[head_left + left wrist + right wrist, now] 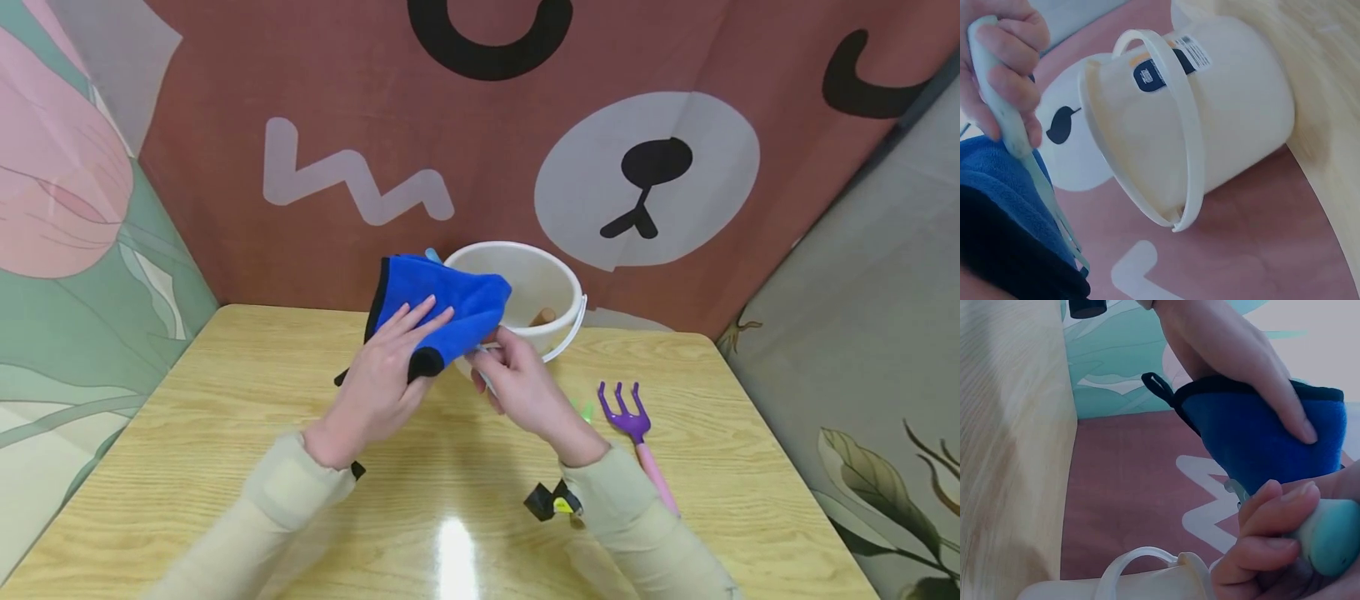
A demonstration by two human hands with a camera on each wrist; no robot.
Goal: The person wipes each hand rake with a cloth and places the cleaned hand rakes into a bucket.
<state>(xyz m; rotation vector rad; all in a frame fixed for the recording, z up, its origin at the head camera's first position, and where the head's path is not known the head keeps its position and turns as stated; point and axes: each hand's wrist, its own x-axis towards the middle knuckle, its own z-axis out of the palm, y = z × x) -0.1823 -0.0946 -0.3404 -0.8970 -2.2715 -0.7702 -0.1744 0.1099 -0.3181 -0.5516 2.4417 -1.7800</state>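
A blue cloth [457,292] with black edging is in my left hand [386,367], fingers stretched over its top and the thumb on its other side [1260,431]. My right hand [521,383] grips the pale blue-green handle [999,94] of a small hand rake. Its thin tines [1066,231] run along the cloth, which covers part of them; one tip [432,255] sticks out past the cloth's far edge. Both hands are raised above the table, just in front of a white bucket [1235,94].
The bucket stands upright at the table's back, its handle [570,333] hanging down in front and a brown piece [543,317] inside. To the right lies a purple rake [630,421] with a pink handle. Something green [587,412] shows beside my right wrist. A printed curtain [337,250] hangs behind.
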